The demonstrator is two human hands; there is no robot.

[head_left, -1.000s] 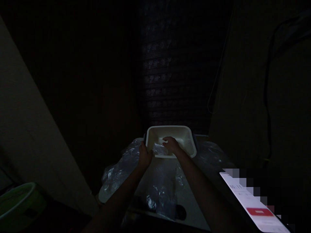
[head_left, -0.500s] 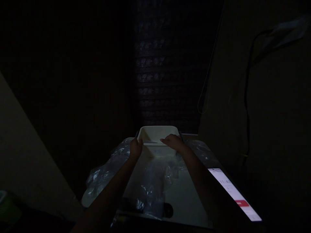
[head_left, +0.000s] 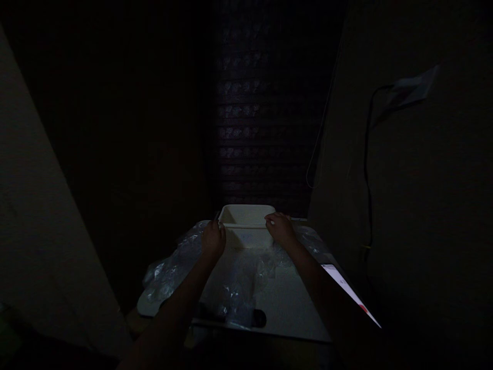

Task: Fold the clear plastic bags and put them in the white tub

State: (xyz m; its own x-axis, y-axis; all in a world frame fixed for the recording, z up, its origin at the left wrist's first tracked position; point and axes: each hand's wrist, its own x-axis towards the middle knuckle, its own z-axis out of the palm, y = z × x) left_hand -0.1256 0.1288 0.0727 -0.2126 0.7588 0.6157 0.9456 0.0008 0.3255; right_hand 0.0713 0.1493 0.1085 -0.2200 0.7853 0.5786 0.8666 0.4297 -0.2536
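A white plastic bin (head_left: 246, 237) stands at the far end of a pale tabletop (head_left: 287, 308). My left hand (head_left: 213, 239) is closed on the bin's near left corner, thumb by the rim. At the near right corner, my right hand (head_left: 281, 227) has its fingers curled over the rim in a grip. Clear plastic bags or film (head_left: 234, 295) lie crumpled in front of the bin, with more clear plastic (head_left: 165, 277) along the left side. The bin's floor is hidden by its front wall, and the room is very dark.
A lit phone (head_left: 348, 290) lies at the right, partly behind my right forearm. A dark blind (head_left: 246, 133) hangs behind the table. On the right wall a black cable (head_left: 367, 169) runs down from a socket plate (head_left: 412, 90). A pale panel (head_left: 46, 216) slants along the left.
My right hand has shifted from lying over the bin's front rim to gripping its right corner. The left hand stays at its corner. The view has turned slightly, and the phone is more covered.
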